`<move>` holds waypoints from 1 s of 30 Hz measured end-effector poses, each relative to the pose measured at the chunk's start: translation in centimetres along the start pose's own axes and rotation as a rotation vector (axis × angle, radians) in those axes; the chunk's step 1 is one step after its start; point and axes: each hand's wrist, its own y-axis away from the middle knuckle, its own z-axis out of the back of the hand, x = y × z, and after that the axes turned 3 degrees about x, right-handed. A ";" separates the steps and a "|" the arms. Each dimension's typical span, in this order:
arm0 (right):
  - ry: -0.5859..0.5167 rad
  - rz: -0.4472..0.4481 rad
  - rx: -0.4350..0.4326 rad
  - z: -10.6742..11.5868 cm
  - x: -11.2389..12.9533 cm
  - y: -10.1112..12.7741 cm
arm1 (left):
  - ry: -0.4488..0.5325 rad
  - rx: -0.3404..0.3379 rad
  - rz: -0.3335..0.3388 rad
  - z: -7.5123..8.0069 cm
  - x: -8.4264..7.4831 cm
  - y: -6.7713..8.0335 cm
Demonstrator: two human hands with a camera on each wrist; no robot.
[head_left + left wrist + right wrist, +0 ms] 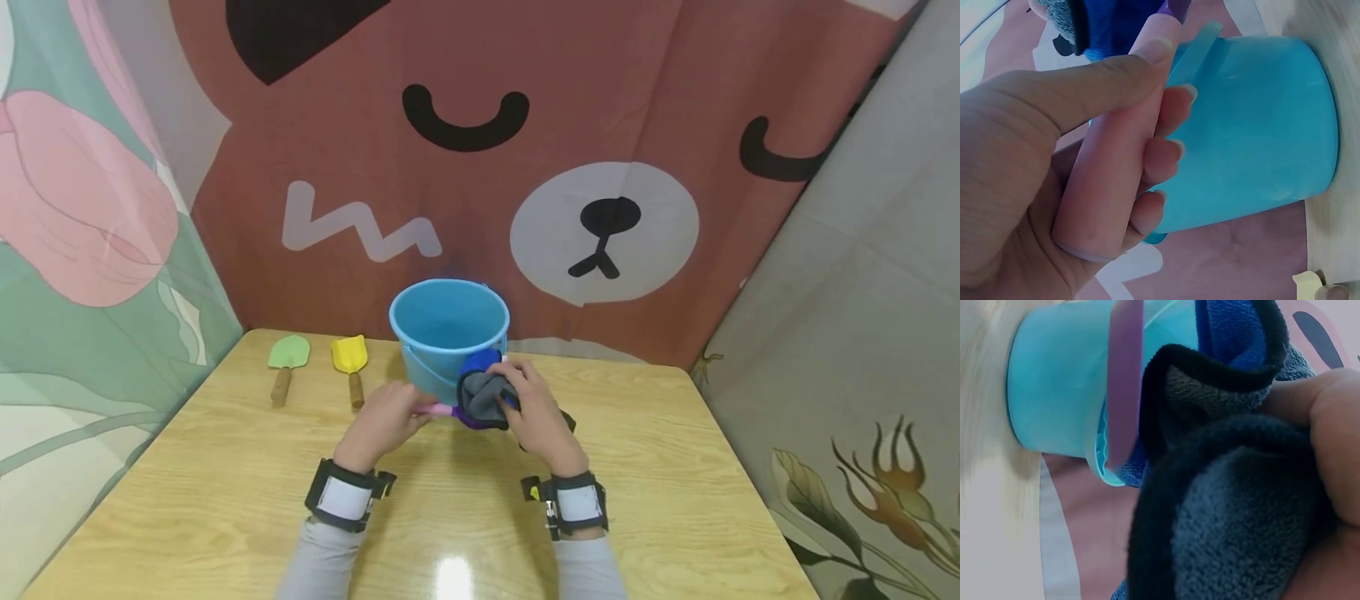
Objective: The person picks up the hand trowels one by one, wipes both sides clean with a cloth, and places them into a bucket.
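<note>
My left hand point(384, 419) grips the pink handle point(1113, 169) of a small toy shovel, its fingers wrapped round it in the left wrist view. The shovel's purple blade point(1124, 381) is partly covered by a cloth point(480, 397), grey on one side and blue on the other, with black edging. My right hand point(542, 419) pinches the bunched cloth against the blade; in the right wrist view folds of the cloth point(1235, 519) hide most of the fingers. Just behind both hands stands a light blue bucket point(427, 372), upright, its handle hanging down in front.
On the table point(675, 492), left of the bucket, lie a green toy shovel point(288, 353) and a yellow toy shovel point(349, 356), both with wooden handles. A bear-printed curtain point(465, 200) hangs behind the table's far edge, with printed curtains at either side.
</note>
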 end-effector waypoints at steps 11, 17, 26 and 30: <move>0.062 0.012 0.063 -1.1 0.7 -0.1 | -0.077 -0.019 -0.033 0.2 -0.2 0.0; 0.091 0.005 0.097 -1.4 0.8 0.1 | -0.091 -0.022 -0.044 0.3 -0.3 0.2; 0.104 0.001 0.131 -1.8 1.1 0.3 | -0.086 -0.024 -0.049 0.3 -0.4 0.5; 0.111 0.002 0.140 -1.9 1.2 0.3 | -0.085 -0.036 -0.044 0.3 -0.3 0.5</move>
